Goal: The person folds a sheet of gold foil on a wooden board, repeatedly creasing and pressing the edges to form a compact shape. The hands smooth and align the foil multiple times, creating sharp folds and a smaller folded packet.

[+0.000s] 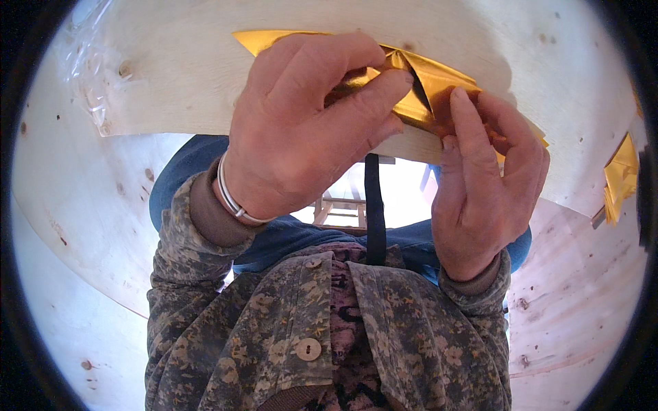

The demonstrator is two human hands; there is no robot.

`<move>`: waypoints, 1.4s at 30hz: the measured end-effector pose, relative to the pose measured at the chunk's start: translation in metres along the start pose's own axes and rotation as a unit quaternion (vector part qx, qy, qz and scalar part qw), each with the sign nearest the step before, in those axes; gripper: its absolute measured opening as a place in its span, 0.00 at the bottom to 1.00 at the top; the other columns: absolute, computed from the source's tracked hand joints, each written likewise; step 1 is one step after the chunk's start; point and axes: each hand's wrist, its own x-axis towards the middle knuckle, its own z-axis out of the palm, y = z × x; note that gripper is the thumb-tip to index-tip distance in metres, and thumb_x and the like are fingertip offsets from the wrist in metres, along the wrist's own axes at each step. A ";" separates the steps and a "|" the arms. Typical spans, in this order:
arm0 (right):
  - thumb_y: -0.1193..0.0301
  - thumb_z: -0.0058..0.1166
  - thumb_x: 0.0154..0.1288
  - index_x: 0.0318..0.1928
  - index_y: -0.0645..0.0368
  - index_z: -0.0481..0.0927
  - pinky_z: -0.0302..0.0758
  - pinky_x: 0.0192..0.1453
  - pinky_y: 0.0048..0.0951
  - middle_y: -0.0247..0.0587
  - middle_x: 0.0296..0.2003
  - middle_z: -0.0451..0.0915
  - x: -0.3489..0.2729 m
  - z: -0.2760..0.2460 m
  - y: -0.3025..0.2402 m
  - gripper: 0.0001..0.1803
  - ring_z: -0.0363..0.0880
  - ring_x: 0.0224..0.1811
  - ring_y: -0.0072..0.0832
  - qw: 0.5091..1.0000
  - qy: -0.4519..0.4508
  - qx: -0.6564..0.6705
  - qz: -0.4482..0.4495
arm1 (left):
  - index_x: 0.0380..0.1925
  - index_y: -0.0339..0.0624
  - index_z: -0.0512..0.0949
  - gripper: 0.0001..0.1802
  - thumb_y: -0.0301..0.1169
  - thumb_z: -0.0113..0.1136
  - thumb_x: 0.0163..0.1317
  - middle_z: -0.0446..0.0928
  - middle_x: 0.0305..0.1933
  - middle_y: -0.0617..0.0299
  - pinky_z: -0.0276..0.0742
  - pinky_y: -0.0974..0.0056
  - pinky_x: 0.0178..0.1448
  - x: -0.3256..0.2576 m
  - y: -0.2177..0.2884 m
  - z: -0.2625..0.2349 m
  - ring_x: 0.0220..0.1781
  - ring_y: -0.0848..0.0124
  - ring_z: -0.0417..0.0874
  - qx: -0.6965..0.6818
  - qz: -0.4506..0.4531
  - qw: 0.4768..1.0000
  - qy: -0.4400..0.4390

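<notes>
A sheet of shiny gold foil paper (442, 77), partly folded, lies at the near edge of a pale wooden board (185, 89). A pointed corner of it sticks out to the left behind my left hand (301, 123), and a raised crease stands in its middle. My left hand is closed, thumb and forefinger pinching the foil near that crease. On the right part of the paper, my right hand (490, 181) has its fingers bent around the edge, with the thumb below. Parts of the foil are hidden behind both hands.
A bundle of folded gold foil paper (620, 179) lies at the far right, beside a dark object (646, 198) cut off by the picture's rim. Crumpled clear plastic (86, 61) sits at the upper left. Below the board's edge are my blue-clad legs (264, 243) and a dark strap (375, 212).
</notes>
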 end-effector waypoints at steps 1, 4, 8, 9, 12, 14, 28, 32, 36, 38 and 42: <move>0.75 0.61 0.67 0.53 0.57 0.86 0.80 0.51 0.29 0.44 0.51 0.81 0.000 0.000 0.000 0.14 0.78 0.51 0.34 1.000 -0.002 0.000 -0.002 | 0.47 0.40 0.86 0.19 0.25 0.73 0.52 0.77 0.53 0.53 0.82 0.63 0.52 0.000 -0.001 0.001 0.49 0.61 0.82 0.009 0.007 1.000 0.009; 0.74 0.61 0.68 0.52 0.57 0.86 0.80 0.52 0.29 0.44 0.52 0.81 0.000 0.002 0.000 0.14 0.78 0.51 0.35 1.000 0.001 -0.010 -0.009 | 0.48 0.40 0.86 0.20 0.26 0.73 0.52 0.78 0.51 0.54 0.81 0.62 0.52 -0.001 -0.002 0.002 0.50 0.60 0.81 0.022 0.018 0.999 0.017; 0.73 0.60 0.69 0.53 0.56 0.86 0.80 0.54 0.29 0.43 0.53 0.80 0.000 0.006 0.000 0.14 0.77 0.53 0.36 1.000 0.012 0.003 -0.015 | 0.48 0.41 0.85 0.20 0.26 0.72 0.52 0.79 0.50 0.56 0.79 0.61 0.52 -0.001 -0.002 0.003 0.50 0.60 0.81 0.027 0.017 0.999 0.028; 0.72 0.60 0.69 0.54 0.56 0.86 0.80 0.55 0.29 0.43 0.53 0.80 0.000 0.005 0.001 0.14 0.77 0.53 0.36 1.000 0.009 -0.002 -0.020 | 0.48 0.41 0.85 0.20 0.27 0.72 0.52 0.79 0.50 0.56 0.78 0.60 0.52 0.000 -0.001 0.004 0.50 0.60 0.81 0.027 0.015 0.999 0.030; 0.72 0.59 0.69 0.55 0.56 0.86 0.80 0.56 0.30 0.43 0.53 0.80 -0.001 0.004 0.000 0.15 0.77 0.54 0.36 1.000 -0.006 -0.006 -0.013 | 0.50 0.43 0.85 0.22 0.28 0.72 0.51 0.79 0.49 0.58 0.77 0.61 0.51 0.000 0.000 0.005 0.48 0.61 0.80 0.036 0.005 0.999 0.025; 0.72 0.59 0.69 0.55 0.56 0.86 0.80 0.57 0.30 0.44 0.53 0.80 -0.001 0.004 0.000 0.15 0.77 0.55 0.36 1.000 -0.015 -0.008 -0.011 | 0.51 0.44 0.85 0.23 0.29 0.72 0.51 0.78 0.49 0.59 0.77 0.62 0.51 0.000 -0.001 0.006 0.47 0.62 0.79 0.054 0.009 0.998 0.018; 0.73 0.58 0.70 0.53 0.57 0.86 0.81 0.57 0.30 0.45 0.54 0.80 -0.002 0.001 -0.001 0.13 0.77 0.56 0.37 1.000 -0.010 0.011 -0.006 | 0.52 0.44 0.85 0.29 0.25 0.72 0.43 0.77 0.48 0.60 0.76 0.62 0.51 0.000 0.001 0.008 0.47 0.63 0.78 0.064 0.009 0.998 0.019; 0.72 0.60 0.69 0.53 0.56 0.86 0.81 0.58 0.31 0.45 0.53 0.81 -0.003 0.000 -0.001 0.14 0.77 0.56 0.36 1.000 -0.012 0.011 -0.001 | 0.52 0.43 0.85 0.29 0.24 0.72 0.42 0.77 0.48 0.59 0.76 0.62 0.51 0.000 0.001 0.008 0.48 0.63 0.79 0.067 0.009 0.998 0.016; 0.71 0.61 0.68 0.54 0.54 0.86 0.80 0.59 0.32 0.44 0.54 0.81 -0.003 0.002 -0.001 0.14 0.77 0.57 0.36 1.000 -0.004 0.016 0.000 | 0.52 0.43 0.85 0.29 0.24 0.71 0.43 0.77 0.47 0.60 0.76 0.63 0.51 -0.001 0.000 0.009 0.48 0.63 0.79 0.075 0.009 0.997 0.016; 0.71 0.61 0.68 0.54 0.54 0.86 0.79 0.60 0.32 0.44 0.54 0.81 -0.003 0.002 -0.001 0.14 0.77 0.57 0.37 1.000 -0.004 0.017 0.002 | 0.52 0.43 0.85 0.28 0.24 0.71 0.44 0.78 0.47 0.59 0.76 0.63 0.51 -0.001 0.000 0.010 0.48 0.63 0.79 0.074 0.010 0.997 0.022; 0.71 0.60 0.68 0.54 0.53 0.86 0.78 0.61 0.32 0.43 0.55 0.80 -0.004 0.002 -0.002 0.14 0.76 0.58 0.37 1.000 -0.009 0.022 0.014 | 0.52 0.43 0.85 0.27 0.24 0.70 0.46 0.78 0.48 0.59 0.76 0.63 0.51 -0.002 -0.001 0.009 0.49 0.62 0.78 0.071 0.012 0.997 0.023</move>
